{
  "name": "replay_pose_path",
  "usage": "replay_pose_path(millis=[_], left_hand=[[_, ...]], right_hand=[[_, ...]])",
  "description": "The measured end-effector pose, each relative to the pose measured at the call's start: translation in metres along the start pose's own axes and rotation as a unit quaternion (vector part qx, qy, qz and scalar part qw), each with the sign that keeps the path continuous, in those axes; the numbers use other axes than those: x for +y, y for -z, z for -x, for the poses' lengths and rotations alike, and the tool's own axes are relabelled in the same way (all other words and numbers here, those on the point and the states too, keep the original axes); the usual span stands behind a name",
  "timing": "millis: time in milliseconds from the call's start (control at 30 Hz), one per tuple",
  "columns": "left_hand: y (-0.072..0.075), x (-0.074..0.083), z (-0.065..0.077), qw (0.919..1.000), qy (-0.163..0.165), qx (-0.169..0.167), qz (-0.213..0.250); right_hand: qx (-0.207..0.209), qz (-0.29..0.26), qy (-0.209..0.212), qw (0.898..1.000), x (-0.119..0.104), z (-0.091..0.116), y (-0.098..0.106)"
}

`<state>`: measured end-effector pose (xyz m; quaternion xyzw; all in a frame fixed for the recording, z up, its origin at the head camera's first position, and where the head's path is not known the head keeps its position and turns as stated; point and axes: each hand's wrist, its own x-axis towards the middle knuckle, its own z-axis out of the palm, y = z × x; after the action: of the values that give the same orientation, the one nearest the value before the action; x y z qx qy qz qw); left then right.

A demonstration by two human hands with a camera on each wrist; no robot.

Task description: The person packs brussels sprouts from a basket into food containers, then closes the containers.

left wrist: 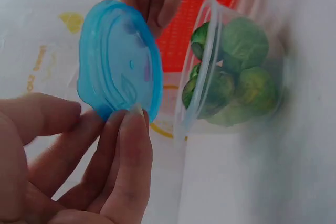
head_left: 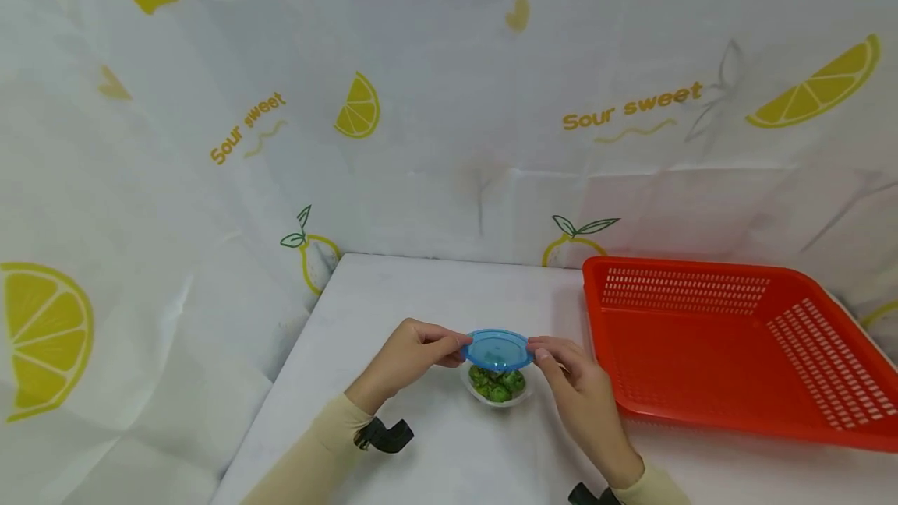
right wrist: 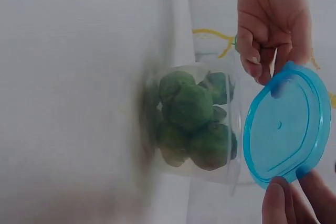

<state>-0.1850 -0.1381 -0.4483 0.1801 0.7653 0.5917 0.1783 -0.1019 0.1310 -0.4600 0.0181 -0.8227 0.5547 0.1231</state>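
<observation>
Between both hands a translucent blue lid [head_left: 496, 350] is held above a clear plastic container [head_left: 499, 404]. My left hand [head_left: 422, 351] pinches the lid's left edge, and my right hand [head_left: 579, 391] pinches the right edge. Several green Brussels sprouts [head_left: 500, 385] fill the container, which stands on the white table. In the left wrist view the lid [left wrist: 123, 61] is apart from the container's rim [left wrist: 206, 61], with a gap between them. From the right wrist the sprouts [right wrist: 191, 114] show through the container's cloudy wall, and the lid [right wrist: 289, 124] hangs over its opening.
To the right of my right hand sits a large red plastic basket [head_left: 701, 357] with slotted sides. The white table [head_left: 393, 287] meets a lemon-printed sheet [head_left: 449, 115] at the back and left.
</observation>
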Motion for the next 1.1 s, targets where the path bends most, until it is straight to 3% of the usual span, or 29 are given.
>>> replay_pose_path(millis=[233,367,500,600,700,833,1100], left_hand=[[-0.014,-0.014,0.006,0.9962,0.02,0.059,-0.061],[-0.019,-0.015,0.007,0.9939,0.022,0.073,-0.08],[-0.02,-0.013,0.006,0.9922,0.032,0.076,-0.094],[-0.019,-0.012,0.004,0.9908,0.05,0.079,-0.098],[-0.017,-0.012,0.001,0.9926,0.083,0.066,-0.059],[-0.014,-0.013,-0.005,0.9897,0.138,0.023,0.03],[-0.015,-0.021,-0.019,0.9747,0.193,-0.003,0.112]], right_hand=[[-0.005,0.044,0.043,0.998,0.015,0.005,-0.009],[0.002,0.074,0.039,0.996,0.016,0.006,-0.011],[-0.002,0.1,-0.03,0.994,0.016,0.005,-0.011],[-0.025,0.074,-0.104,0.991,0.018,0.001,-0.011],[-0.06,0.006,-0.174,0.983,0.021,-0.004,-0.01],[-0.09,-0.063,-0.228,0.967,0.023,-0.008,-0.007],[-0.103,-0.101,-0.232,0.962,0.027,-0.01,-0.005]])
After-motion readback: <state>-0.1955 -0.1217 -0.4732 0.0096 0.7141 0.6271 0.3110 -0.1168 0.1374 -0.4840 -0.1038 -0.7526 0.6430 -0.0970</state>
